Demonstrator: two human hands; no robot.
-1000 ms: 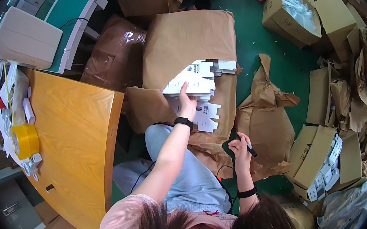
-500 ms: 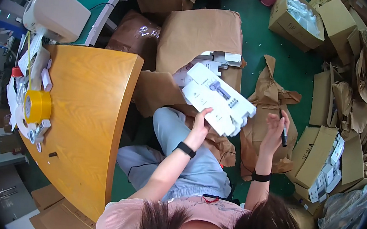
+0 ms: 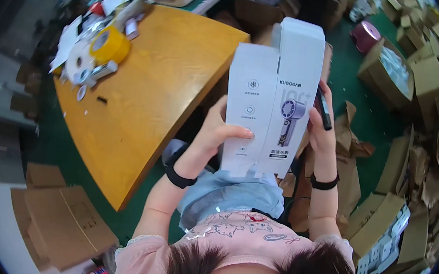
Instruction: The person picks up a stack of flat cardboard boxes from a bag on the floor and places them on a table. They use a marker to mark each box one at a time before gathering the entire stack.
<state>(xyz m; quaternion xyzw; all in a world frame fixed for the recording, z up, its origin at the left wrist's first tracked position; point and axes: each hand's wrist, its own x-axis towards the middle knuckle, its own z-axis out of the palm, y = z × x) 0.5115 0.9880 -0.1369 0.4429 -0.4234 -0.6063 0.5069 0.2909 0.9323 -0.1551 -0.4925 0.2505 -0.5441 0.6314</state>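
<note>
A stack of flattened white cartons (image 3: 262, 69), printed with a purple handheld fan, is held up in front of me. My left hand (image 3: 213, 131) is closed on its left edge, with the thumb pressed across the front and the other fingers hidden behind. At the right edge my right hand (image 3: 323, 131) lies against the cartons, its fingertips partly hidden. A black marker pen (image 3: 324, 110) is held in that hand, slanting along the fingers.
To the left stands a wooden table (image 3: 156, 75) with a yellow tape roll (image 3: 111, 45) and a white roll (image 3: 78, 61). Open cardboard boxes (image 3: 377, 222) and crumpled brown paper (image 3: 349, 138) line the right side. Another cardboard box (image 3: 66, 222) sits at lower left.
The cartons have come up closer and turned upright. My right hand, apart from them before, now touches their right edge with the marker pen still in it. The view has shifted leftward.
</note>
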